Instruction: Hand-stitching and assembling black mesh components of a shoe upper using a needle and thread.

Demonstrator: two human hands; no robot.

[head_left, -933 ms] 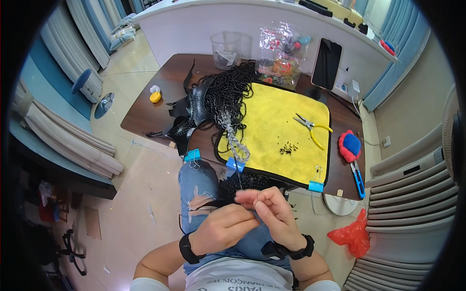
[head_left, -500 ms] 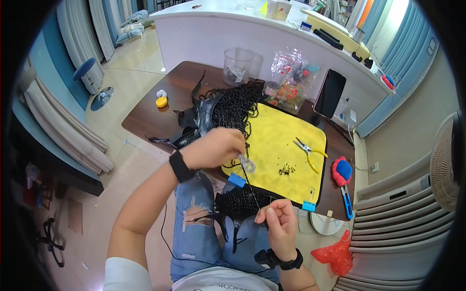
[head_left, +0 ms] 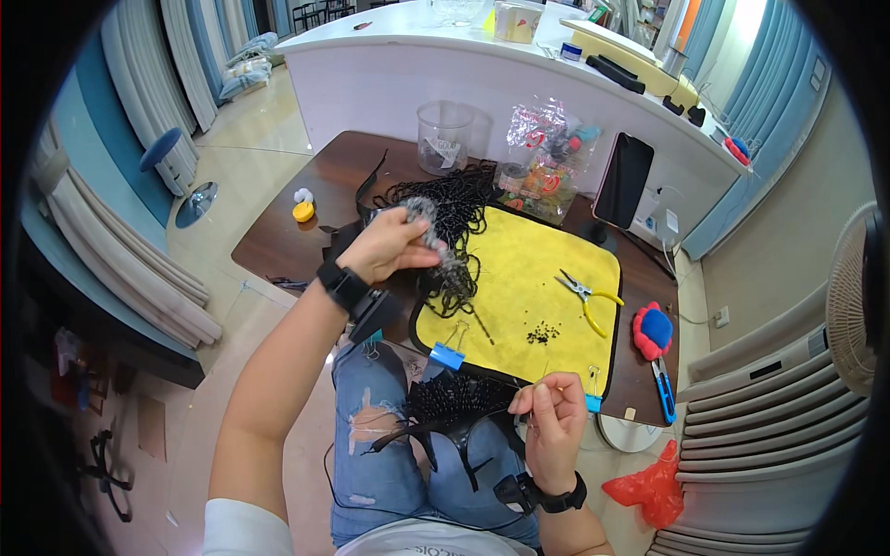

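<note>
My left hand (head_left: pixel 385 246) is raised over the bundle of black beaded strands (head_left: pixel 454 195), its fingers closed on a translucent greyish thing (head_left: pixel 426 227) too smeared to name. Below the yellow mat (head_left: pixel 501 287), my right hand (head_left: pixel 553 422) pinches what looks like a thin thread between thumb and forefinger. Across my lap lies a black beaded piece (head_left: pixel 454 403) with dark straps, beside the right hand. A small heap of black beads (head_left: pixel 542 334) rests on the mat, near yellow-handled pliers (head_left: pixel 593 299).
Blue binder clips (head_left: pixel 447 356) grip the mat's front edge. A clear tub (head_left: pixel 444 139), plastic bags (head_left: pixel 547 167) and a phone (head_left: pixel 623 181) stand along the brown table's back. Right lie a red-and-blue pincushion (head_left: pixel 654 332) and blue scissors (head_left: pixel 665 394). A yellow lid (head_left: pixel 303 212) sits left.
My left hand has moved up and left, from over the mat's front edge to the black strands. The right hand has shifted slightly right, still pinching.
</note>
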